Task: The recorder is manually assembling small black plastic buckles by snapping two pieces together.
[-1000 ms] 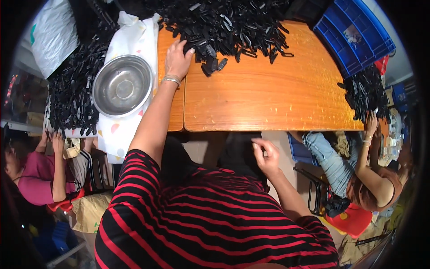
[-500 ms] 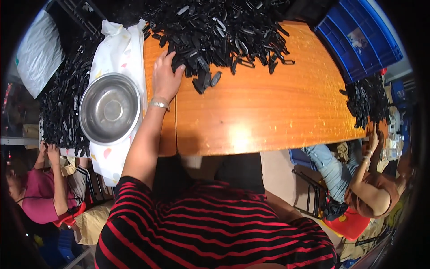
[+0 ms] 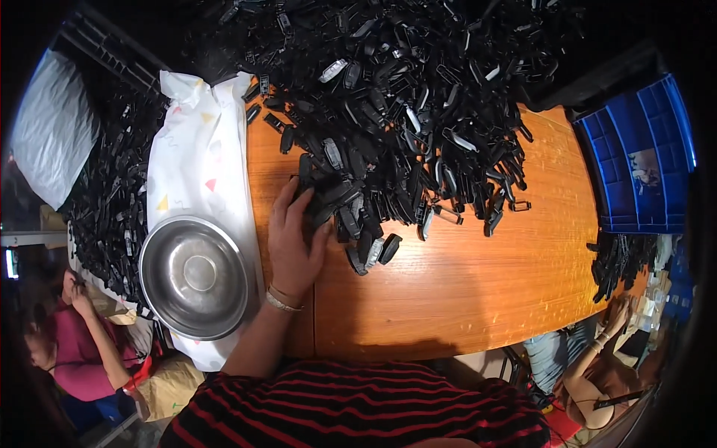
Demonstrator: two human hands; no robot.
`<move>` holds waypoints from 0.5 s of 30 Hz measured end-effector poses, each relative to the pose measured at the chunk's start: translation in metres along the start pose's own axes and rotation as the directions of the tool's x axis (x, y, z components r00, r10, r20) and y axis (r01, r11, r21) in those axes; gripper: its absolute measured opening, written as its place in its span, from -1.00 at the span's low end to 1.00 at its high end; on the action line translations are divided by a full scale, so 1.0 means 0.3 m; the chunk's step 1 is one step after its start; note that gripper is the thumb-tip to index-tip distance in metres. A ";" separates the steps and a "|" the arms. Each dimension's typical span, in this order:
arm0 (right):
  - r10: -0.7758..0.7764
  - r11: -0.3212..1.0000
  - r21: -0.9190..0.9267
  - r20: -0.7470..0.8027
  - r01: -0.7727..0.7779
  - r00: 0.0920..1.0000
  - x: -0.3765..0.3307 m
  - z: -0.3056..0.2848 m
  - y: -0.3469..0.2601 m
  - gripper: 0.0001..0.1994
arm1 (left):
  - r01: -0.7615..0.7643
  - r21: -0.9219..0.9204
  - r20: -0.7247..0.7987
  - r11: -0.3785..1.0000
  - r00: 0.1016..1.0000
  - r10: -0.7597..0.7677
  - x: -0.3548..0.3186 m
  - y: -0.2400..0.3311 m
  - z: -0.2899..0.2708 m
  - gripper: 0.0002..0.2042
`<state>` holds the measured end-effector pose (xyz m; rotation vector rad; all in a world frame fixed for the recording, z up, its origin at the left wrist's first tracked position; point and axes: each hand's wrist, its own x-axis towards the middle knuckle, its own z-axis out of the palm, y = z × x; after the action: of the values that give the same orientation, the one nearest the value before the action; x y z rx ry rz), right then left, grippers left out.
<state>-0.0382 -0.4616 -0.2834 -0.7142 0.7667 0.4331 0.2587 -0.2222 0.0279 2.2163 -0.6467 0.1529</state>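
Note:
At the left edge of a big heap of small, elongated black plastic pieces (image 3: 418,149), my left hand (image 3: 295,243) reaches out with its fingers apart. The fingertips and thumb touch the nearest pieces, and I see nothing gripped. A few loose pieces (image 3: 372,252), some with greyish faces, lie just right of the thumb on the orange wooden table (image 3: 463,291). A light bracelet circles the wrist. My right hand is out of view; only a bit of the right arm shows low down beside my striped shirt.
A steel bowl (image 3: 196,278) stands on a white patterned sheet (image 3: 198,157) left of my arm. A blue crate (image 3: 638,160) is at the right. More black pieces lie in piles at the left (image 3: 119,209) and right (image 3: 620,261), where two other people sit working.
The view has tilted up, so the heap, bowl and hand appear lower. My left hand stays at the heap's edge, its thumb now further from the fingers.

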 end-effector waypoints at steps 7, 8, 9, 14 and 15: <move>-0.013 0.994 -0.110 -0.006 0.012 1.000 -0.081 -0.062 -0.051 -0.67 | -0.049 0.041 -0.071 0.998 0.996 0.051 -0.016 -0.026 -0.005 -0.53; -0.016 0.991 -0.135 -0.007 0.014 1.000 -0.100 -0.074 -0.060 -0.67 | -0.083 0.051 -0.083 0.995 0.993 0.087 -0.020 -0.043 0.005 -0.53; -0.018 0.987 -0.160 -0.007 0.016 1.000 -0.114 -0.100 -0.058 -0.66 | -0.112 0.045 -0.128 0.993 0.985 0.117 -0.028 -0.055 0.018 -0.52; 0.013 0.966 -0.260 -0.003 -0.014 1.000 -0.230 -0.236 0.041 -0.66 | -0.144 0.093 -0.137 0.985 0.978 0.155 -0.015 -0.080 0.037 -0.53; 0.017 0.963 -0.270 0.000 -0.016 1.000 -0.252 -0.260 0.072 -0.66 | -0.149 0.119 -0.125 0.982 0.979 0.163 -0.007 -0.081 0.037 -0.53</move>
<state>-0.1373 -0.5103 -0.2753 -0.9625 0.7192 0.5604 0.2678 -0.2163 0.0035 2.2351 -0.7531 0.4235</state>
